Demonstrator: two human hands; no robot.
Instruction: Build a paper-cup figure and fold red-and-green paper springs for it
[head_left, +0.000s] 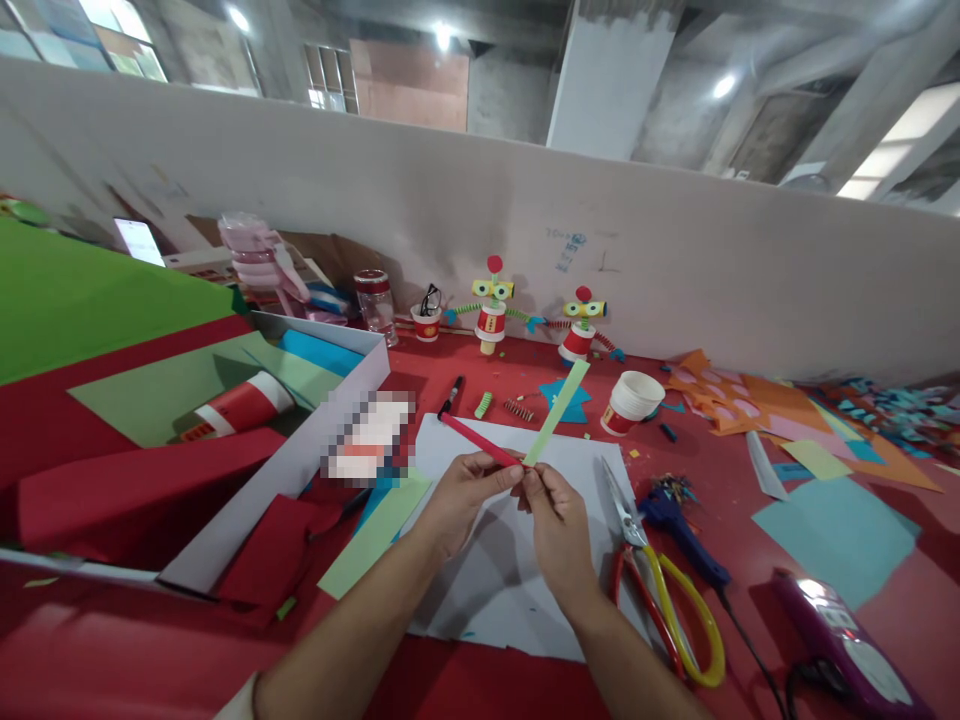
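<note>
The left hand (469, 500) has its grip clamped on the red paper strip (480, 440), at the end where it meets the light-green paper strip (559, 410); the right hand (555, 515) pinches the same junction. This opposed hold presumably secures the overlap against slipping, while both free ends extend away from the person, red to the left and green to the right. The junction is positioned above the white sheet (510, 610), which likely shields the red bench (720, 485). The scissors (636, 535) lie at the right, handles near, apparently oriented for pickup. At the far side, a paper cup (426, 327) contains the eyeglasses (430, 300), and two cup figures (491, 322) (577, 343) stand upright by the wall (675, 260). Markings: blue handwriting (574, 242) on the wall, illegible from here; red cup labels, too small to read; no brand can be confirmed.
</note>
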